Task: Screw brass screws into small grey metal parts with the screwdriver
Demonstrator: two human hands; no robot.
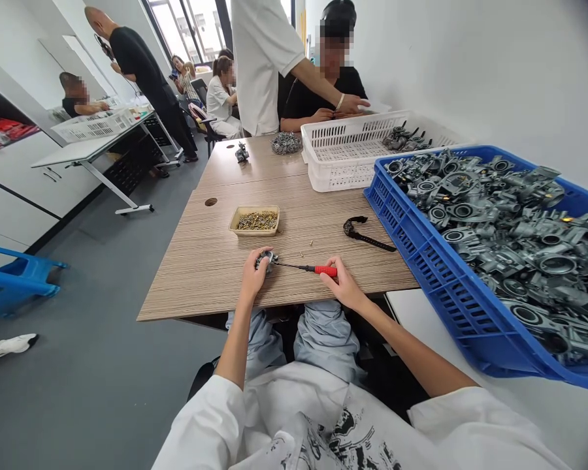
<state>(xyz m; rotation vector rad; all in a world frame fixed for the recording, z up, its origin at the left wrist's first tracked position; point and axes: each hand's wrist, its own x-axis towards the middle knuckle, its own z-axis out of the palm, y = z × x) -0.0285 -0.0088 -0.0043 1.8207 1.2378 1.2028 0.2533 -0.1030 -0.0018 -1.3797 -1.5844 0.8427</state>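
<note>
Near the table's front edge, my left hand (255,271) is closed around a small grey metal casting (273,256), which it partly hides. My right hand (342,282) grips the red handle of a screwdriver (318,269). The screwdriver lies almost level, its dark shaft pointing left with the tip at the casting. Whether the tip sits in a screw is too small to tell. Just beyond my hands stands a cream tray (234,228) of small brass-coloured parts. Two loose brass pieces (302,253) lie on the wood between the tray and the screwdriver.
A black wristwatch (367,238) lies to the right. Beside it, a blue crate (411,251) heaped with metal castings overhangs the table edge. Farther back are a white basket (336,177), a coiled metal bundle (286,143) and another casting (242,153). Two people are at the far end.
</note>
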